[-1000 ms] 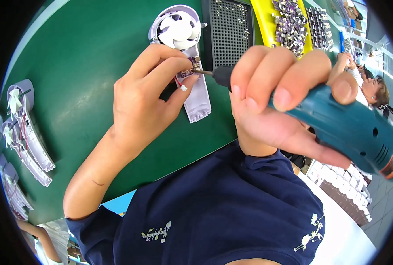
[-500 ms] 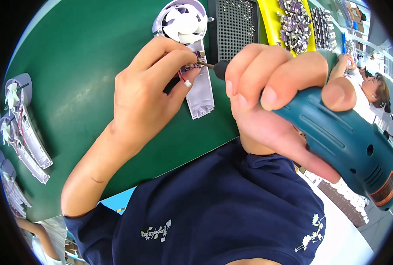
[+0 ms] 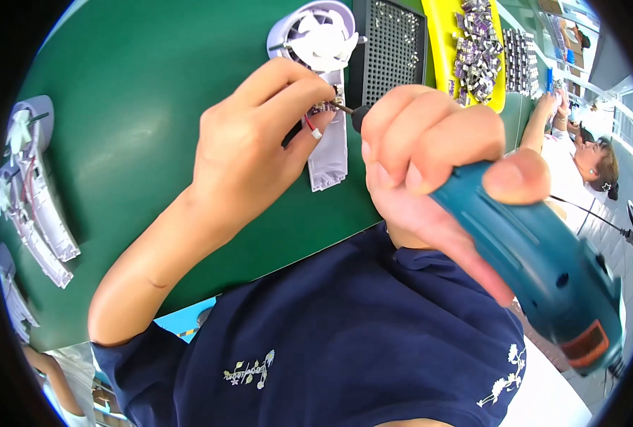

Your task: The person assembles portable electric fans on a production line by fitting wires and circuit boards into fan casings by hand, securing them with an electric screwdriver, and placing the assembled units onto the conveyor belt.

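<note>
A white handheld fan half-shell (image 3: 328, 160) lies on the green table, its bladed head (image 3: 323, 43) at the far end. My left hand (image 3: 249, 135) is closed over its handle, thumb and fingers pinching a small purple circuit board (image 3: 320, 108) there. A red wire with a white plug (image 3: 317, 133) hangs out by the thumb. My right hand (image 3: 430, 139) is wrapped round a teal electric screwdriver (image 3: 537, 242). The screwdriver's thin bit (image 3: 341, 107) reaches the board beside my left fingertips; the exact spot it touches is hidden.
Beyond the shell stands a black perforated tray (image 3: 360, 71) holding small screws. Right of it, a yellow tray (image 3: 439, 43) is heaped with circuit boards, with more boards in rows alongside. Several fan shells (image 3: 49, 206) lie at the left. A co-worker (image 3: 579, 164) sits at the right; another person's arm (image 3: 56, 377) shows lower left.
The screwdriver's rear end has swung lower and to the left in view, with my right hand still round it. The shell and my left hand appear slightly farther right.
</note>
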A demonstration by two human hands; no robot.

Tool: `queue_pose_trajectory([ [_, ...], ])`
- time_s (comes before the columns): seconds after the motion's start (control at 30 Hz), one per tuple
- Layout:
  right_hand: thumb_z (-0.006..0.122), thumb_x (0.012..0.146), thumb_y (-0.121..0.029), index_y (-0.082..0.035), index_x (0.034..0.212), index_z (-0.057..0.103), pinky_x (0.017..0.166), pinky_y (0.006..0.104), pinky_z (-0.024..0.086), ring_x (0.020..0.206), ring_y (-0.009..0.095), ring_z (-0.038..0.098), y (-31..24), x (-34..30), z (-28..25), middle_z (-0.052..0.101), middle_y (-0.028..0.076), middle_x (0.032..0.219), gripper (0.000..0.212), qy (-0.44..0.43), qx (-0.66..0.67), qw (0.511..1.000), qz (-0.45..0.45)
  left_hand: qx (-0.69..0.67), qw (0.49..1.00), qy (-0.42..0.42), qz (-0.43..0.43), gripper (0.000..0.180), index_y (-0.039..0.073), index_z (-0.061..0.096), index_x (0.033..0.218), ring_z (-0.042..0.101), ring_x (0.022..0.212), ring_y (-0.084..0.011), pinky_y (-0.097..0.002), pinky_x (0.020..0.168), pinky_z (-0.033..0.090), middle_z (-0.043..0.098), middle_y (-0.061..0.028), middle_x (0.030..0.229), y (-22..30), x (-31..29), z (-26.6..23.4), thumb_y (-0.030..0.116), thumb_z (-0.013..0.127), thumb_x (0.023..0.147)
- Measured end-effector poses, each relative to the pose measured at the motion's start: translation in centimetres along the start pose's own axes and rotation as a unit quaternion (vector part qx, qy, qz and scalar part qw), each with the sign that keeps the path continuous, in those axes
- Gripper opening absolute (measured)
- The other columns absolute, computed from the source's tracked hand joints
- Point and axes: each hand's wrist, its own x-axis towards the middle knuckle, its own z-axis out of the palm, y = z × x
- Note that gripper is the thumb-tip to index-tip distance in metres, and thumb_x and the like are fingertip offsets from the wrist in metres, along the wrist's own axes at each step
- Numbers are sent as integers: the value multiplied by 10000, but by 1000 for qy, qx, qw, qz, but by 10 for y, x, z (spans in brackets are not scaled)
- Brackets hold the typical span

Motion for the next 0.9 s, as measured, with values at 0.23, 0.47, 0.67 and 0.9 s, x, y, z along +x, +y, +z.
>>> queue_pose_trajectory([
  [0.23,522,1027,-489,-54,1269,495,422,252,407,476,127,480,-5,13,-17,635,193,1042,498,136,57,989,23,-73,995,-12,-69,170,25,713,975,711,868,-228,-312,727,588,692,-84,1009,-3,-8,-11,-44,735,821],
  [0.47,677,941,-97,5,1279,511,396,212,382,449,63,497,-19,-49,-19,714,221,1106,390,263,-4,854,448,-107,993,14,-38,188,-15,734,984,716,954,-217,-307,805,602,722,-156,1053,5,-6,-16,-70,757,806],
  [0.67,723,920,-83,4,1303,510,415,222,412,476,60,502,-12,-31,-25,698,123,1070,446,215,52,877,427,-94,993,69,-8,187,-29,734,1014,701,998,-214,-300,820,596,710,-157,1088,19,7,-8,-87,733,836],
  [0.9,704,915,-41,15,1333,484,408,227,408,489,61,511,-16,-33,-29,682,117,993,476,225,113,872,421,-63,994,88,7,208,-20,738,992,712,985,-233,-314,836,585,730,-156,1061,38,4,0,-89,763,798],
])
